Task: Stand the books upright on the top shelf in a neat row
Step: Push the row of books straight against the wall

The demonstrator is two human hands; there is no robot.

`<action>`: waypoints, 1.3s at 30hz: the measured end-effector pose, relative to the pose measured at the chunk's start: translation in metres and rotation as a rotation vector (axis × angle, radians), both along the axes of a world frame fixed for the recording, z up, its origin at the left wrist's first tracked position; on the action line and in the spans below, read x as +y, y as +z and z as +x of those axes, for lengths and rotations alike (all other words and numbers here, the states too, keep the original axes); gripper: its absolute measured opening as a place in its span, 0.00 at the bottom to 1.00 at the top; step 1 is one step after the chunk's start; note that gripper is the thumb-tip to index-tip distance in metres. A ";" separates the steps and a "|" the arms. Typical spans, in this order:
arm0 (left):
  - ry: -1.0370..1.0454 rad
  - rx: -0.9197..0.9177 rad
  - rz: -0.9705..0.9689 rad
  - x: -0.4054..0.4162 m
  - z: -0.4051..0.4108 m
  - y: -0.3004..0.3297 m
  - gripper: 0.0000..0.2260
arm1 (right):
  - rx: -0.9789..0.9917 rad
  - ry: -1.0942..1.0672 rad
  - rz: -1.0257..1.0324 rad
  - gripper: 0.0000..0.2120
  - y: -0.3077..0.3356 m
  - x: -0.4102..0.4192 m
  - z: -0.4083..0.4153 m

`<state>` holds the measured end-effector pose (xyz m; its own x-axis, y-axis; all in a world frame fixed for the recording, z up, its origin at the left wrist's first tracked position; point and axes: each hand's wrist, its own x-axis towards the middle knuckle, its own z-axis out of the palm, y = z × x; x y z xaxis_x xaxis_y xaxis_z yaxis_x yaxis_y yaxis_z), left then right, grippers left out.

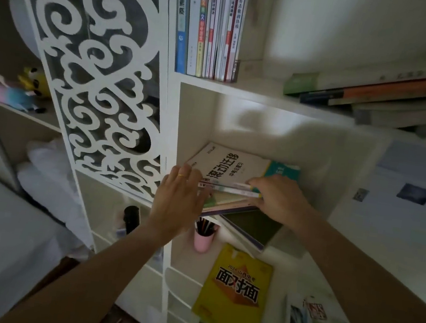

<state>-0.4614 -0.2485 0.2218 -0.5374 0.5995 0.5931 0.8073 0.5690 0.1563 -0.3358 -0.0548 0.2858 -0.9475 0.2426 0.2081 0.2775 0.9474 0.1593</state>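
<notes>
Head view: left hand (174, 205) lies flat, fingers straight against the near-left edge of the flat stack of paperback books (226, 182) in the white cubby, right hand (279, 199) fingers curled pinching its right edge.

Single head-worn view, forward and down, close on white bookshelf (242, 87).

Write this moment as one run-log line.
stage: gathering flat stack in cubby | left hand: flat against stack's edge | right hand: gripping stack's front | top shelf row: upright | yellow book: on desk
</notes>
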 end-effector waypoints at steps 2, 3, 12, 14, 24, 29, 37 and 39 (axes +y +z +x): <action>0.010 -0.254 0.058 0.001 0.020 0.012 0.26 | 0.101 -0.029 0.024 0.14 0.011 0.000 0.004; 0.003 -0.488 0.082 0.003 0.032 0.021 0.30 | 0.155 -0.046 0.048 0.13 0.014 -0.003 0.008; -0.016 -1.409 0.917 0.049 0.082 0.057 0.28 | 0.415 0.008 -0.029 0.19 -0.017 -0.074 0.063; -0.017 -1.446 0.908 0.033 0.087 0.040 0.23 | 0.250 0.019 -0.361 0.20 -0.019 -0.071 0.077; -0.618 -1.531 0.722 -0.059 0.072 0.041 0.26 | 0.185 -0.357 -1.488 0.25 -0.001 -0.013 0.086; -0.711 -1.424 0.607 -0.077 0.080 0.056 0.26 | 0.369 -0.054 -1.968 0.21 -0.025 -0.046 0.087; -0.254 -1.353 0.748 -0.076 0.102 0.046 0.10 | 0.961 -0.185 -1.981 0.14 -0.060 -0.059 0.115; -0.190 -1.423 0.820 -0.077 0.104 0.044 0.13 | 0.991 -0.207 -2.004 0.13 -0.068 -0.062 0.124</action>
<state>-0.3570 -0.3252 0.2656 -0.8525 0.5115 -0.1079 -0.1936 -0.1171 0.9741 -0.2121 -0.1164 0.2181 -0.6728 0.7313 -0.1124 -0.2761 -0.3891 -0.8788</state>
